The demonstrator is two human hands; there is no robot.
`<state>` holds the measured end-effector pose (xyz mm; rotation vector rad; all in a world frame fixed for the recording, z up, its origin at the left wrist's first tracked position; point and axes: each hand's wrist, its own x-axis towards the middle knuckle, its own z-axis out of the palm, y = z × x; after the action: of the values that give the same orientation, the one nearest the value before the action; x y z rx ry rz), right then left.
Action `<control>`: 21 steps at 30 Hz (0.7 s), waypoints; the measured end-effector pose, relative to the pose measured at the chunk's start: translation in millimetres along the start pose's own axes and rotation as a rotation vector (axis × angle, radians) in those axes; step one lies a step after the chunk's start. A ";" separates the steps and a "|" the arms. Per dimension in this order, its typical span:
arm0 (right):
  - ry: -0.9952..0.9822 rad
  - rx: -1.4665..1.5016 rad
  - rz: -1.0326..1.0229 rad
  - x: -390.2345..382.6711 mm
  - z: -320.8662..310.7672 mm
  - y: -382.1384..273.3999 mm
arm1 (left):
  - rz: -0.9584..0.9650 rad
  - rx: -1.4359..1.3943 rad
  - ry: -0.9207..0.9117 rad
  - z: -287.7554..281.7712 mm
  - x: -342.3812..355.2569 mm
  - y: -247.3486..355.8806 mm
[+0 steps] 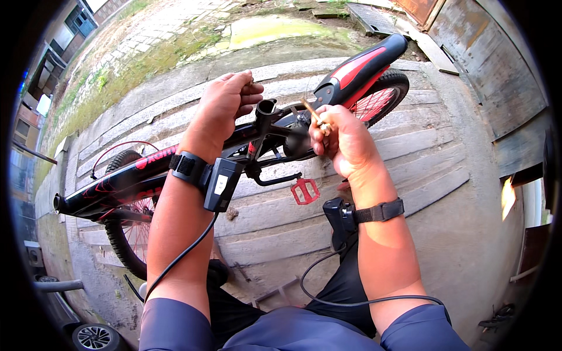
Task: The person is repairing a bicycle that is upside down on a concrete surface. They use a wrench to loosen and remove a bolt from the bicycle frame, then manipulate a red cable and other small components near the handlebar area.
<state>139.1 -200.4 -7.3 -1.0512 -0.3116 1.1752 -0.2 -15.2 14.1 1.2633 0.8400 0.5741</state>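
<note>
The left hand (225,102) curled loosely over the black-and-red bicycle frame (146,172) by its open seat tube (265,111) — the right hand (342,140) pinched a small brass-coloured bolt (316,117) just beside it.

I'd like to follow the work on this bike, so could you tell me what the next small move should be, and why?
Probably bring the small brass-coloured part in the right hand down toward the open seat tube on the black and red bike frame. The part is pinched in the fingertips just beside the tube, while the left hand rests closed behind the tube's top.
</note>
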 end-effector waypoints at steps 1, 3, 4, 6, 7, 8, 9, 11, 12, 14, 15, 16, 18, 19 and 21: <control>-0.012 0.078 -0.011 2.1 -4.1 0.6 | -0.005 -0.023 0.013 1.4 -0.4 0.7; -0.044 0.205 -0.023 4.7 -7.1 0.6 | 0.001 -0.055 0.022 -1.6 0.9 0.3; -0.054 0.212 -0.020 4.7 -6.5 0.4 | 0.005 -0.071 0.026 -3.2 1.6 -0.1; -0.076 0.225 -0.013 6.2 -1.5 2.1 | 0.045 -0.090 0.044 -5.2 1.7 -0.9; -0.084 0.226 -0.024 5.5 3.2 3.3 | 0.066 -0.100 0.053 -6.3 1.2 -1.6; -0.102 0.215 -0.049 3.3 10.2 1.7 | 0.102 -0.155 0.019 -8.3 0.5 -2.2; -0.183 0.208 -0.075 2.8 12.1 2.2 | 0.138 -0.210 -0.015 -10.5 -1.2 -3.1; -0.309 0.166 -0.118 0.6 14.7 3.6 | 0.184 -0.272 -0.076 -13.1 -12.3 -2.8; -0.336 0.144 -0.121 -1.6 17.7 6.1 | 0.190 -0.274 -0.102 -13.2 -29.0 0.2; -0.380 0.035 -0.142 -7.5 28.8 6.5 | 0.210 -0.274 -0.114 -13.1 -67.2 4.6; -0.396 0.003 -0.124 -10.9 35.8 7.1 | 0.209 -0.262 -0.141 -17.3 -83.2 3.6; -0.413 -0.030 -0.106 -13.4 41.0 9.0 | 0.208 -0.250 -0.167 -22.5 -97.0 0.6; -0.442 -0.119 -0.099 -20.3 43.7 13.3 | 0.193 -0.321 -0.220 -29.9 -118.3 -12.1; -0.459 -0.135 -0.096 -24.8 48.0 15.3 | 0.181 -0.320 -0.245 -36.4 -126.0 -17.1; -0.470 -0.240 -0.103 -35.0 56.6 20.5 | 0.143 -0.342 -0.201 -40.6 -141.1 -26.5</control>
<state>73.6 -201.8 16.2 -0.9402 -0.8829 1.3048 -117.6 -107.2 17.2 1.0497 0.4628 0.6617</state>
